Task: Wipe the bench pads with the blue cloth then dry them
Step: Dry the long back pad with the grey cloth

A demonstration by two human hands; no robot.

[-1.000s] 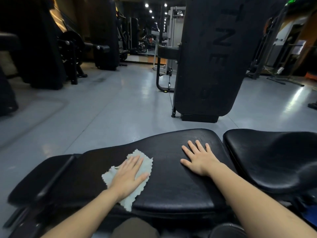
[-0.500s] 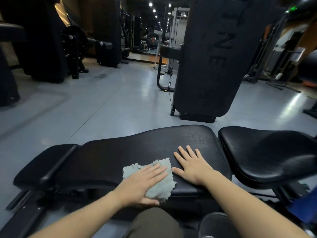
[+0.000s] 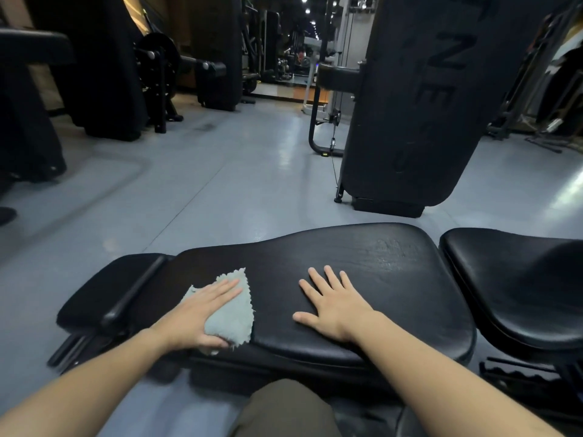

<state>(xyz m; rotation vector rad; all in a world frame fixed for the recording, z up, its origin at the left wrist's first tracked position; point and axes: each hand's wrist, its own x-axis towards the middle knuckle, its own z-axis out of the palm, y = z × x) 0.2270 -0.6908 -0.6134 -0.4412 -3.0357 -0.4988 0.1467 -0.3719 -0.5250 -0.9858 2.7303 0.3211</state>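
A long black bench pad (image 3: pixel 362 257) lies across the view in front of me. On its left part sits the pale blue cloth (image 3: pixel 235 316), bunched a little at the near edge. My left hand (image 3: pixel 198 313) presses flat on the cloth with straight fingers and the thumb tucked at the cloth's near side. My right hand (image 3: pixel 334 302) rests flat on the bare pad to the right, fingers spread. A second black seat pad (image 3: pixel 517 288) sits to the right, apart from both hands. A smaller black pad (image 3: pixel 104 288) adjoins on the left.
A large black upright machine shroud (image 3: pixel 419 99) stands on the grey floor (image 3: pixel 220 184) just beyond the bench. Weight machines (image 3: pixel 157 67) line the left side. The bench's metal frame (image 3: pixel 520 370) shows at the lower right. My knee (image 3: pixel 284 408) is below the bench.
My left hand has slid the cloth leftward along the pad, away from my right hand. The right hand stays flat on the pad.
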